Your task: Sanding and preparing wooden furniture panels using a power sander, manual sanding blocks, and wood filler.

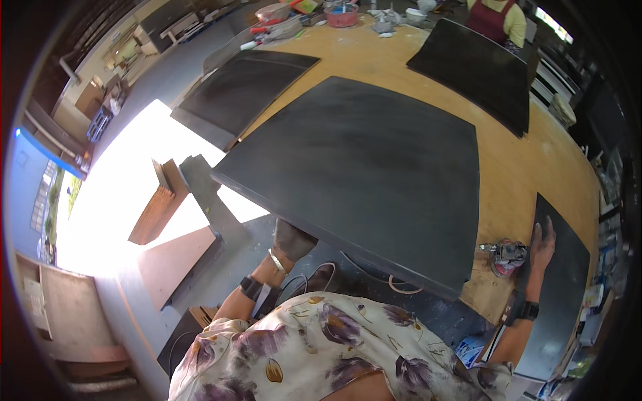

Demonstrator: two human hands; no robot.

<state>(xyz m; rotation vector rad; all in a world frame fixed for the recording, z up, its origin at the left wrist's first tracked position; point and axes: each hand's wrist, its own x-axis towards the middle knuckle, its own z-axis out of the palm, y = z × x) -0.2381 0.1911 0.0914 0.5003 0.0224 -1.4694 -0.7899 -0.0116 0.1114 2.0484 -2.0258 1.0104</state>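
A large dark grey panel (361,174) lies across the wooden table in front of me, its near edge overhanging. My left hand (294,242) meets that near edge from below; its fingers are hidden beneath the panel. To the right, my right hand (543,246) rests with fingers stretched out on a second dark panel (567,267), along its left side. Just left of that hand, a small power sander with a metal fitting (506,258) sits on the table.
Two more dark panels lie farther back, one at left (247,90) and one at right (475,73). Tubs and tools (341,15) crowd the table's far edge (374,57). Stacked brown boards (157,210) stand at left. Across the table is another person (493,23).
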